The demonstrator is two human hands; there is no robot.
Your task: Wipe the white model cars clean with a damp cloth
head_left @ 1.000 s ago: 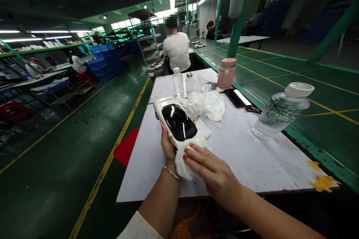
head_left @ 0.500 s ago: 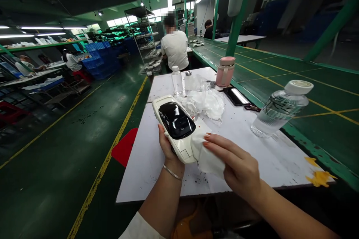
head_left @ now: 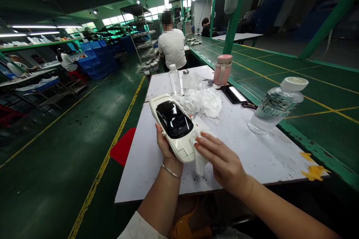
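A white model car (head_left: 183, 145) with a glossy black roof and windows lies tilted in my left hand (head_left: 165, 145). My left fingers curl round its underside, mostly hidden, and the thumb shows at the near side. In my right hand (head_left: 224, 160) is a white wipe (head_left: 200, 158), pinched under the fingers and pressed against the right edge of the car's front end. Behind the car, crumpled clear plastic bags (head_left: 209, 102) with white contents lie on the white table (head_left: 249, 164).
A large water bottle (head_left: 276, 108) stands at the right, near a phone (head_left: 232, 94) and a pink cup (head_left: 223, 70). One clear bottle (head_left: 174, 80) is farther back. Yellow scraps (head_left: 314, 171) lie at the table's right corner. A co-worker (head_left: 172, 46) sits ahead, back turned.
My right hand has shifted slightly left with the wipe, which now hangs more bunched and narrow along the car's front side. The left hand keeps the car in nearly the same pose.
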